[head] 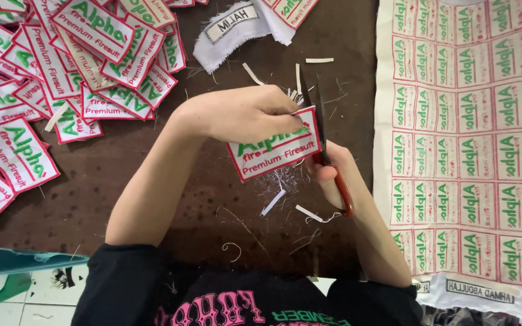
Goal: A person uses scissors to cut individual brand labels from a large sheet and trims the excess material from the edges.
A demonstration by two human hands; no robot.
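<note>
My left hand (246,113) pinches a white embroidered patch (276,151) with a red border and green and red lettering, held above the dark brown table. My right hand (336,175) grips a pair of scissors with red handles (341,187). The dark blades (320,130) run up along the patch's right edge. Thin white trimmings (273,202) lie on the table just below the patch.
A heap of several cut patches (61,78) covers the table's upper left. An uncut sheet of the same patches (472,139) lies along the right side. A white cloth label (237,27) sits at the top. A teal stool (7,271) stands at lower left.
</note>
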